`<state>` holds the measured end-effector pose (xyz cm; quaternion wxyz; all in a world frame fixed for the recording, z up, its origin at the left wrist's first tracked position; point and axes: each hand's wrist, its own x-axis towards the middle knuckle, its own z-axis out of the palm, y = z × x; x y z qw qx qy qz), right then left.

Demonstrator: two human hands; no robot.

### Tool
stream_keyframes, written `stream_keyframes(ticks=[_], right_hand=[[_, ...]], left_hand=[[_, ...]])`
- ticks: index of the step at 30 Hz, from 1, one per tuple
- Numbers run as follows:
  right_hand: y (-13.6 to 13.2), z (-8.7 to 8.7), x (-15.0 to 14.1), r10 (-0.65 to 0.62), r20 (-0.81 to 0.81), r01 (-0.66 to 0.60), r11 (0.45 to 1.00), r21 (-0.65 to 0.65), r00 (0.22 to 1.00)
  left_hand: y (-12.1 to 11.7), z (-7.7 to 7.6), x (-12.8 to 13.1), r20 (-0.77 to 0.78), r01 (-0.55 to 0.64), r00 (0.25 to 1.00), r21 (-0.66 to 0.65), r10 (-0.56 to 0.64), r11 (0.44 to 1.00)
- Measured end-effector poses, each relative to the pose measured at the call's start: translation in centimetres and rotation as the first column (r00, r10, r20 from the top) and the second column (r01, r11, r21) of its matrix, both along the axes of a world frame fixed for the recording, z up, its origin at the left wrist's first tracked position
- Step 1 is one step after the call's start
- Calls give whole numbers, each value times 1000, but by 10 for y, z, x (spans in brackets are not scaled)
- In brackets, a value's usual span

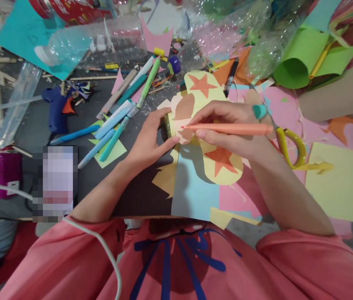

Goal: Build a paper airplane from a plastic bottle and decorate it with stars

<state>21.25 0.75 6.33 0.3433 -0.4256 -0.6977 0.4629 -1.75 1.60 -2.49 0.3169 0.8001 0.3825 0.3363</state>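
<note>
My right hand point(229, 123) is closed around an orange marker point(242, 128). The marker's tip touches a small cream-and-brown paper cutout point(184, 109). This cutout sits in the middle of a larger yellow paper piece point(200, 89) with orange stars on its rounded ends. From the left, my left hand point(153, 139) grips the cutout's edge, thumb below and fingers above. Some of its fingertips are hidden behind the piece. Beneath the hands lies a light blue paper sheet point(192, 183).
Several markers point(123, 108) lie left of centre, beside a blue glue gun point(56, 108) and a phone point(59, 181). Clear plastic bottles point(101, 41) cover the back. Yellow-handled scissors point(292, 146) are at the right. Another person's arm point(336, 93) reaches in there.
</note>
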Motion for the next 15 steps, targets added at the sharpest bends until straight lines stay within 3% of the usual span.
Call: stream_keyframes(ticks=[7,15], right_hand=[[-6,-1,-4,8,-55,-6,999,34,998],[-7,-7,-5,-106,-25,107,991,77,994]], left_hand=[[-1,1,3,-19,-33,999,-14,33,999],[-1,3,3,-58,-35,998,-16,34,999]])
